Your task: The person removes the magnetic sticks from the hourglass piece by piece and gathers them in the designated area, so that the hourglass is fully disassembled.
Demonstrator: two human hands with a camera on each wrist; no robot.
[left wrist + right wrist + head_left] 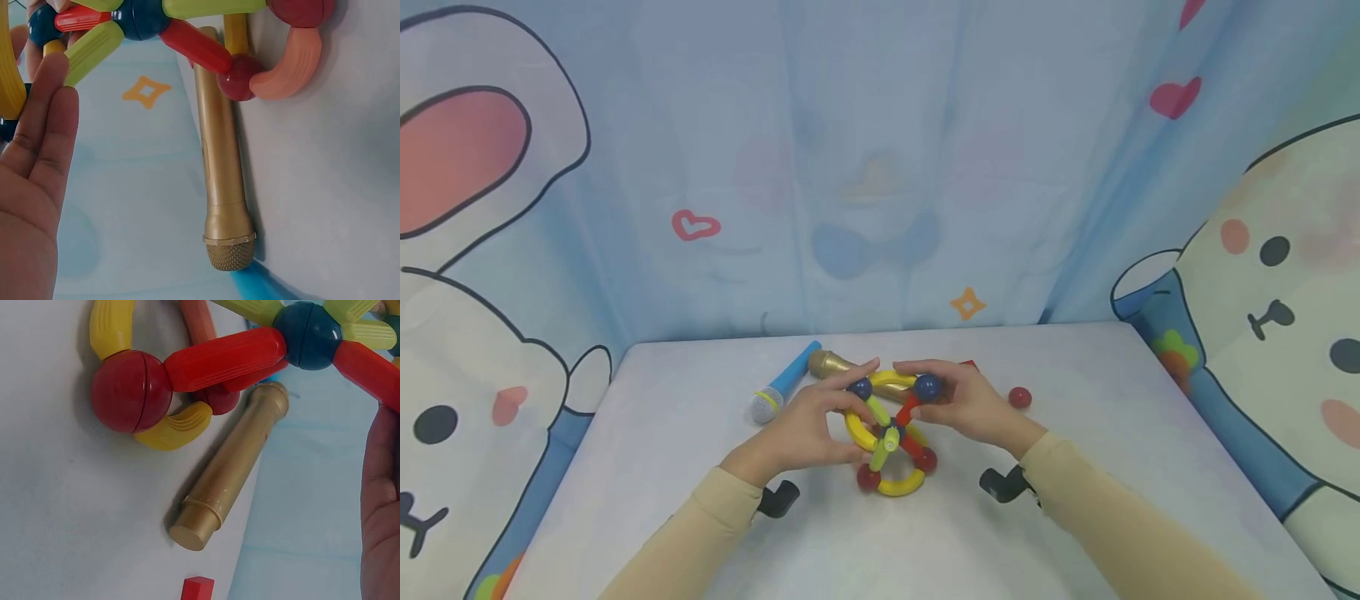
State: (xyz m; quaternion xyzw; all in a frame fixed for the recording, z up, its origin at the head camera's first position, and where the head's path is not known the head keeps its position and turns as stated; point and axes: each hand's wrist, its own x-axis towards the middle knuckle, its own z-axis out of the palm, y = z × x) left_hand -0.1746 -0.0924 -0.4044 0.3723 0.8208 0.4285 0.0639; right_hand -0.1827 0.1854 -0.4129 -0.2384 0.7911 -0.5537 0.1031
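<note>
Both hands hold a magnetic ball-and-rod construction over the middle of the table. At its centre, a dark blue ball joins several green and red rods; curved yellow rods and red balls form the lower ring. My left hand grips the left side, its fingers near the upper left blue ball and its thumb lower down. Around the upper right blue ball, my right hand has its fingers above and thumb below. In the right wrist view, that hand shows only partly.
Behind the construction lies a gold microphone, and left of it a blue microphone. A loose red ball sits to the right; a red block is near the gold handle's end. A patterned curtain hangs behind the table.
</note>
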